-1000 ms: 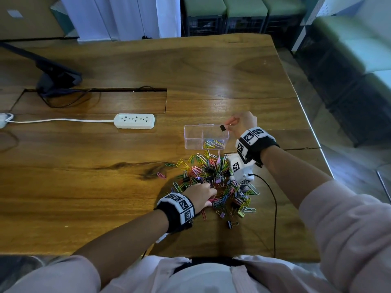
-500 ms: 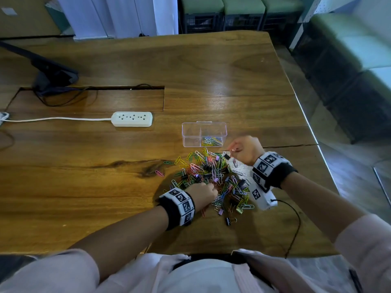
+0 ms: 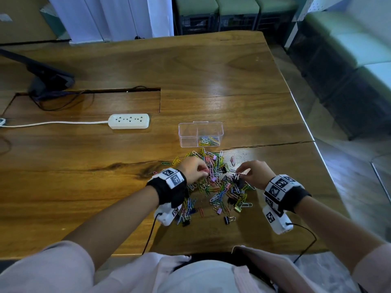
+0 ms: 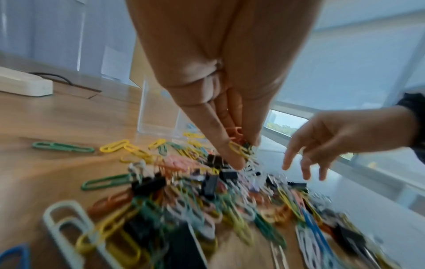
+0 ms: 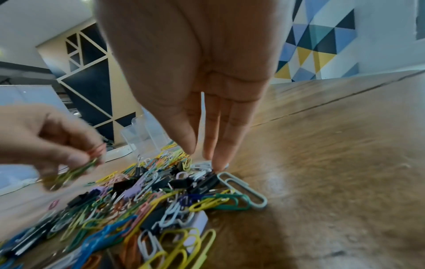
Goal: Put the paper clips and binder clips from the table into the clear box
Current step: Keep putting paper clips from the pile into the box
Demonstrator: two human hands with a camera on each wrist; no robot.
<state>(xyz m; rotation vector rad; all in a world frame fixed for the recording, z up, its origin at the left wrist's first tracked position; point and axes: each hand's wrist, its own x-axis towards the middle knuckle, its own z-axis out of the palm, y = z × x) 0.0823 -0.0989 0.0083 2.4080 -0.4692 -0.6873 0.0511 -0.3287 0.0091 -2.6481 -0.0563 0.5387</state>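
My left hand (image 4: 220,112) pinches a few paper clips (image 4: 236,143) between thumb and fingers just above the pile (image 3: 220,187); my right hand (image 3: 252,172) reaches down with fingers extended, tips touching a black binder clip (image 5: 204,180); the clear box (image 3: 200,134) sits just beyond both.

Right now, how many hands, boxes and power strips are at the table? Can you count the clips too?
Hands: 2, the left hand and the right hand
Box: 1
Power strip: 1
Clips: too many and too tangled to count
Total without the clips: 4
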